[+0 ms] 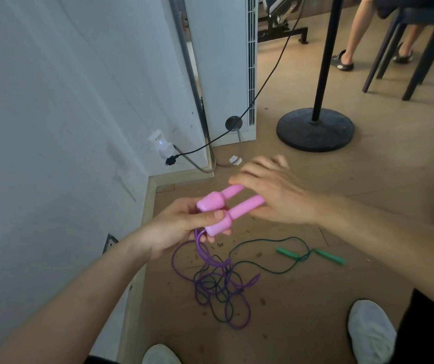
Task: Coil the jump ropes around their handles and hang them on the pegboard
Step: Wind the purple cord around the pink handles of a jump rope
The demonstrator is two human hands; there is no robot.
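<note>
Holding, head view: pink handles point(225, 207), a pair laid side by side, thick ends clamped in the curled fingers of the left hand point(181, 227), probably to square them for winding. Right hand point(273, 198) covers the slim ends; it is blurred, so its grip cannot be told. Purple rope point(218, 264) hangs to the floor point(315, 298), tangled with the green jump rope point(330, 258). Pegboard not in view.

A lived-in indoor room with gym gear: wood-look floor point(368, 195), standing air conditioner point(223, 61), exercise bench point(280, 24), wall socket point(161, 147).
</note>
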